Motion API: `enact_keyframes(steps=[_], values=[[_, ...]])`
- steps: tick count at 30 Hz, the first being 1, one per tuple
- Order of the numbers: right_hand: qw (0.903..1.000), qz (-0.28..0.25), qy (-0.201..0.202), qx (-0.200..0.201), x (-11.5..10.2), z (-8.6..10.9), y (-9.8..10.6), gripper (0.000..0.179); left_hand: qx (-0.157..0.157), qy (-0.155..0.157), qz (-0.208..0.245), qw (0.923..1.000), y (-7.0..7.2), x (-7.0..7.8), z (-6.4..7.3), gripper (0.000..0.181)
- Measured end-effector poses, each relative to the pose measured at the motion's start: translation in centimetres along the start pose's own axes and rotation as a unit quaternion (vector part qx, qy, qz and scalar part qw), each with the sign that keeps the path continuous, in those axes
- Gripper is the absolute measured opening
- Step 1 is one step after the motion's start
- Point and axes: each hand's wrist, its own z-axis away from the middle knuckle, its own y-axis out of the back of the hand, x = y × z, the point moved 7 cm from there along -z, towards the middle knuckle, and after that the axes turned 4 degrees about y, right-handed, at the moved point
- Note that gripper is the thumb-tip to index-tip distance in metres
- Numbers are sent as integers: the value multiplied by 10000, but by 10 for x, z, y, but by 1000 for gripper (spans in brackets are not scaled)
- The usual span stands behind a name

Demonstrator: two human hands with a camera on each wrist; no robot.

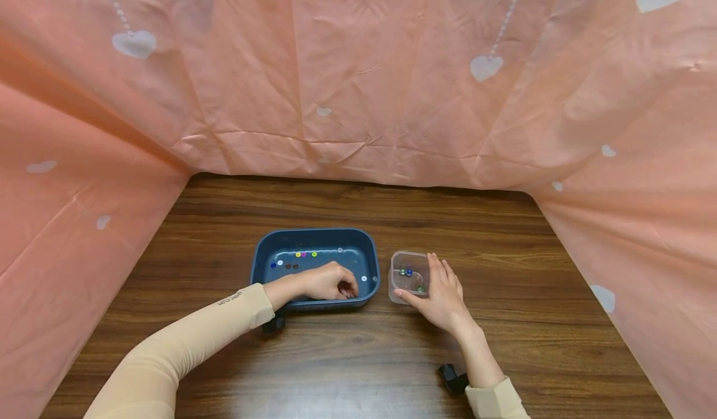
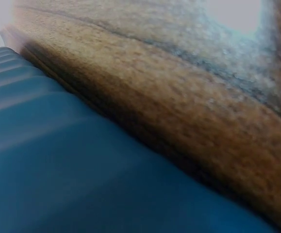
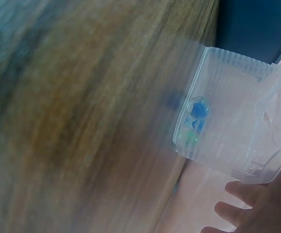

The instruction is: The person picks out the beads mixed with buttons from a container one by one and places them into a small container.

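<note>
My left hand (image 1: 330, 282) reaches over the near rim into a blue plastic basin (image 1: 370, 244), fingers bent down toward its floor. Whatever its fingertips touch is hidden. Small round pieces like buttons lie in the basin, among them a yellow one (image 1: 314, 254), a white one (image 1: 364, 278) and a dark blue one (image 1: 273, 265). To the basin's right, my right hand (image 1: 445, 294) holds a clear plastic box (image 1: 396, 285), thumb at its near side and fingers along its right side. Inside the box are a blue marble (image 1: 409, 272) and green ones (image 1: 420, 289).
Basin and box stand side by side on a brown wood-grain table (image 1: 347, 357). A pink cloth with white hearts (image 1: 370, 83) walls the table at the back and sides. The left wrist view shows only the basin's outer wall (image 2: 57, 160) and tabletop.
</note>
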Motion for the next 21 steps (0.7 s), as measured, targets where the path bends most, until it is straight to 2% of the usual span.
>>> enact_keyframes(steps=[11,21], values=[[10000,22,2,3,1,0,0,111,210,-90,-144,9996,-2,-2,-3,13],[10000,-10,-19,-10,1,-1,0,111,249,-164,-224,9993,-2,2,-4,13]])
